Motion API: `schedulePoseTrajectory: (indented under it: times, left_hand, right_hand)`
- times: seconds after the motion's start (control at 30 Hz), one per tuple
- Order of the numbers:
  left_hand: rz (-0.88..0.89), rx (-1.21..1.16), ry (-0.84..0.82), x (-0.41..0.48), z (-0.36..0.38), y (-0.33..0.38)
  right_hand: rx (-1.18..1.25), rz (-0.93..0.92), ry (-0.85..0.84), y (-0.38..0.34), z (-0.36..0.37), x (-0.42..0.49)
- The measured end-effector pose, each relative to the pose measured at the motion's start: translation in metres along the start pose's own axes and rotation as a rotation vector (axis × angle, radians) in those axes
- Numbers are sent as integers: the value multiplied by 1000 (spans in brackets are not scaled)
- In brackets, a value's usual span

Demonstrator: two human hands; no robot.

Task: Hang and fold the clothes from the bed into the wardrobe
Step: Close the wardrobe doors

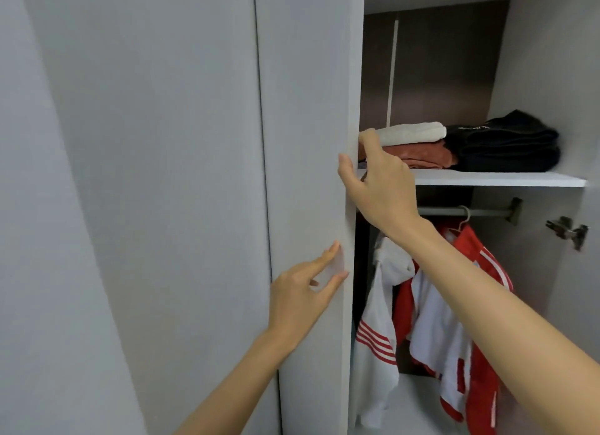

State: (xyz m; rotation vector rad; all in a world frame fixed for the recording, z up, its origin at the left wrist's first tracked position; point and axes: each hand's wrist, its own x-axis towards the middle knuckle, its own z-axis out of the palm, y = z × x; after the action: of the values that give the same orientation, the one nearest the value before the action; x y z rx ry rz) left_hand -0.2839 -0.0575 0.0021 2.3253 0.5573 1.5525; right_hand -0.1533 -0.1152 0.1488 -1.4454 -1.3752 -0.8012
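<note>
Clothes in wardrobe (535, 77): folded stack (454, 146) on shelf (503, 178), jerseys (431, 321) on rail (480, 211) below. Your R hand (380, 181) grips door (308, 110) edge, L hand (302, 292) relaxed, fingertips on door face. Prob door step; next swing it, mind fingers

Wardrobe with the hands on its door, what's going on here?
A person has both hands on the wardrobe door: the right hand grips its edge higher up, the left hand touches it lower with straight fingers. Inside, folded clothes lie on the shelf and red and white garments hang from the rail.
</note>
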Motion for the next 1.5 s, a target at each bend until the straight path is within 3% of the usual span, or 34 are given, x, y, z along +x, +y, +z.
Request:
schedulePoseTrajectory:
  times: [0.17,0.27,0.47,0.97,1.5]
  left_hand:
    - [180,118,-67,30,55,-6]
    - [124,180,-216,59,93,-7]
    - [35,340,-331,116,154,-13]
    - [-98,447,-266,163,243,-26]
    - [-153,537,-270,178,263,-29]
  right_hand:
    - [48,122,-43,69,-22,5]
    - [35,196,-66,113,-33,14]
    - [-32,164,-44,189,-33,40]
    - [89,193,-96,295,15,79]
    - [153,250,-180,310,27,92]
